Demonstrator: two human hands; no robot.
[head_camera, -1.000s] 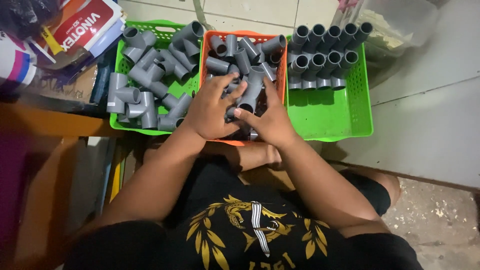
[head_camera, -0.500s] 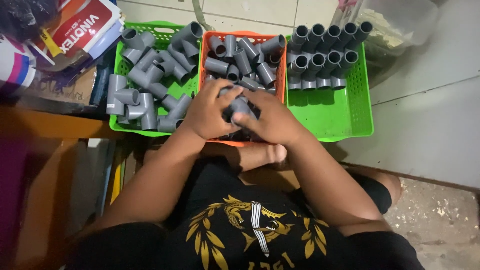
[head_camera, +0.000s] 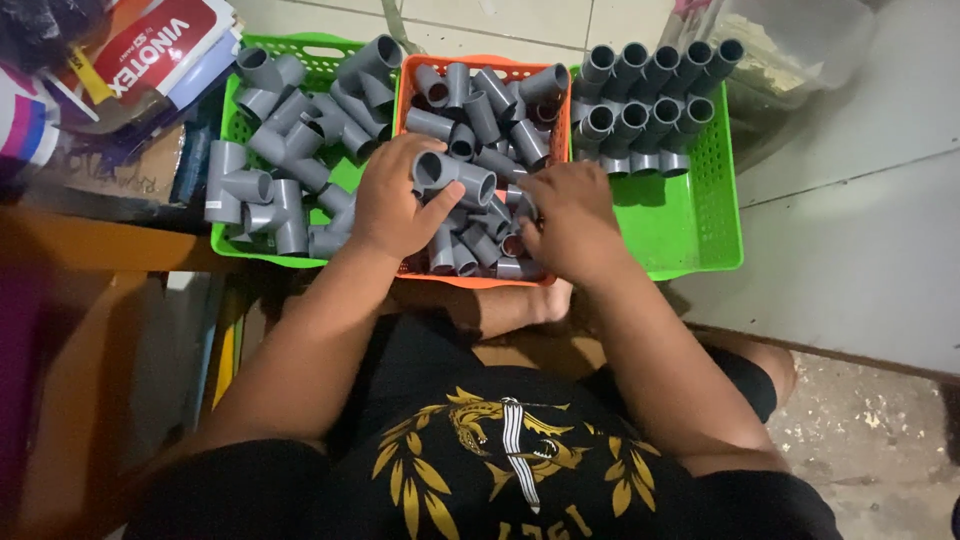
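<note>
My left fingers (head_camera: 385, 170) are curled around a grey pipe elbow (head_camera: 455, 175), thumb pressed along its side, so my left hand (head_camera: 395, 200) has it held just above the pile in the orange basket (head_camera: 478, 283). My right fingers (head_camera: 530, 205) are bent down into the same pile, tips buried among short grey couplings (head_camera: 480, 120); can't tell if they grip one. My right hand (head_camera: 570, 215) sits over the basket's right half, near its front rim. The elbow is at the basket's left middle, one open end facing up, the other pointing toward my right hand. The orange basket is full of loose couplings lying every way. Touching it on the left is a green basket (head_camera: 228, 245) with bigger grey tee fittings (head_camera: 245, 185) jumbled in. Touching it on the right is another green basket (head_camera: 705, 230), where assembled pieces (head_camera: 645, 105) stand in neat rows at the far end, near half bare. Beyond the left basket, a red and white packet (head_camera: 150, 45) and clutter. My black shirt (head_camera: 500, 450) fills the bottom of the view, grey floor (head_camera: 880, 230) to the right.
</note>
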